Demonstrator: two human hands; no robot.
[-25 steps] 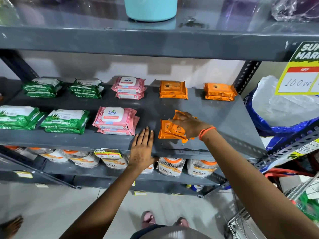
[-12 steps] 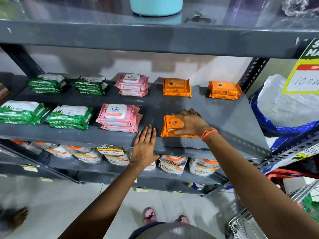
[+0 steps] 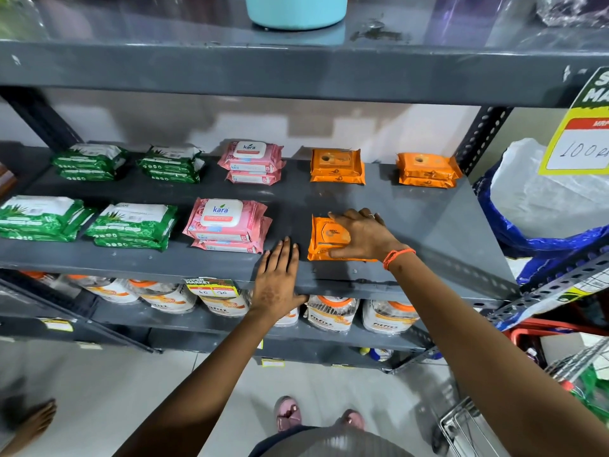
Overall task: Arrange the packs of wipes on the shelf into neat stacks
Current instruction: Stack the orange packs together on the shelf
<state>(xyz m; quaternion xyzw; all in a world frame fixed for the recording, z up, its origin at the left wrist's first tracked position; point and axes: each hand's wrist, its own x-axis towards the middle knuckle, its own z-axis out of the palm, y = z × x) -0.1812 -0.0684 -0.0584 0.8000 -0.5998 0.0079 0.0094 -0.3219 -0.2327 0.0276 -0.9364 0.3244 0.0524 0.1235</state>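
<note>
The front orange stack (image 3: 324, 239) of wipes lies flat near the front edge of the grey shelf (image 3: 428, 225), right of centre, with the right hand (image 3: 362, 234) pressed palm-down on top of it; its grip is spread, fingers splayed across the top pack and thumb along the near side, resting on the stack rather than closed around it. An orange band (image 3: 397, 257) circles that wrist. Just left of the stack, apart from it, the left hand (image 3: 278, 278) lies flat on the shelf's front edge, fingers together and pointing inward, grip open and holding nothing. Further left in the front row sit a pink stack (image 3: 227, 224) of two packs and two green stacks (image 3: 131, 225) (image 3: 39, 217). The back row holds two green stacks (image 3: 89, 161) (image 3: 171, 163), a pink stack (image 3: 252, 161), and two orange stacks (image 3: 337, 166) (image 3: 426, 169), all well apart from one another. A light blue tub (image 3: 296, 11) stands on the shelf above. Below, jars with orange lids (image 3: 333, 311) line the lower shelf, and a yellow price tag (image 3: 580, 127) hangs at the right.
</note>
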